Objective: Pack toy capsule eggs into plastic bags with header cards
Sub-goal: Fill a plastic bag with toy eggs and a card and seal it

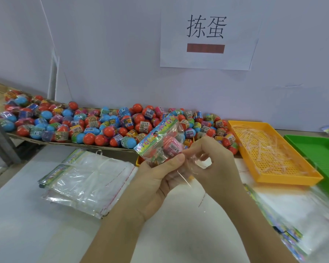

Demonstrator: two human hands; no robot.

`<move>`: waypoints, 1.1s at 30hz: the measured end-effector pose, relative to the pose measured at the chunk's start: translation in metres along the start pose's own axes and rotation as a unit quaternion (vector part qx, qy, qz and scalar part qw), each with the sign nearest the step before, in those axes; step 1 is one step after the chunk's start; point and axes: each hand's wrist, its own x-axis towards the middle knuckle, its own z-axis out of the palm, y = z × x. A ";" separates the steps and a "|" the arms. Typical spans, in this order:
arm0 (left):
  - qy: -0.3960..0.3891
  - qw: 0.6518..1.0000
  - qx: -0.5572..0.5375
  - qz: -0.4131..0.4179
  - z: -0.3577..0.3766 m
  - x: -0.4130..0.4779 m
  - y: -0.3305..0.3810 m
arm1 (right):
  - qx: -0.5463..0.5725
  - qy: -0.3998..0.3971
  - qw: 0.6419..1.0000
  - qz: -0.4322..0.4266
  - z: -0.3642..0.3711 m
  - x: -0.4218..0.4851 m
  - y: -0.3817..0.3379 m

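the filled bag [160, 143] is up off the table, held in the air just in front of the egg heap. its header card [156, 132] is tilted up and away, and a pink capsule egg [172, 146] shows through the film. the mouth end looks unsealed to me (the clear flap [190, 168] hangs loose and crumpled between the hands). if the bag tips that way or the slick film slips, the eggs could roll out, and a crooked fold would probably seal badly.

the left hand [160, 179] is wrapped round the bag's body, fingers curled over the eggs inside. the right hand [215, 164] pinches the flap, thumb to fingertips, holding nothing else.

behind lies the heap of loose eggs [103, 126] on cardboard. empty bags [87, 179] are stacked on the left, and an orange tray [273, 180] holding thin strips sits on the right.
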 end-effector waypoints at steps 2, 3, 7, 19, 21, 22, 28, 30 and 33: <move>-0.009 1.000 -0.007 0.004 0.000 0.000 0.001 | 0.002 0.008 1.000 0.005 0.001 0.000 -0.001; -0.019 1.000 -0.008 0.011 0.000 -0.001 0.001 | 0.014 0.009 1.000 0.012 0.000 0.001 -0.001; -0.019 0.996 -0.072 0.040 -0.003 -0.001 0.009 | 0.095 -0.001 0.993 0.073 -0.006 0.004 -0.002; 0.053 0.997 -0.048 0.034 -0.009 0.007 0.002 | 0.124 0.028 0.986 0.112 -0.002 0.004 -0.004; 0.063 0.993 -0.079 0.056 -0.007 0.009 -0.002 | 0.143 0.028 0.981 0.128 0.000 0.004 -0.004; 0.065 0.990 -0.106 0.068 -0.007 0.009 -0.002 | 0.158 0.019 0.977 0.141 0.000 0.004 -0.004; 0.090 0.950 -0.271 0.128 -0.023 0.008 0.023 | 0.284 0.051 0.923 0.256 -0.003 0.005 0.015; 0.112 0.936 -0.305 0.132 -0.024 0.008 0.028 | 0.199 0.080 0.936 0.280 0.001 0.004 0.024; 0.144 0.929 -0.312 0.135 -0.024 0.008 0.032 | 0.035 0.029 0.961 0.273 0.014 -0.003 0.038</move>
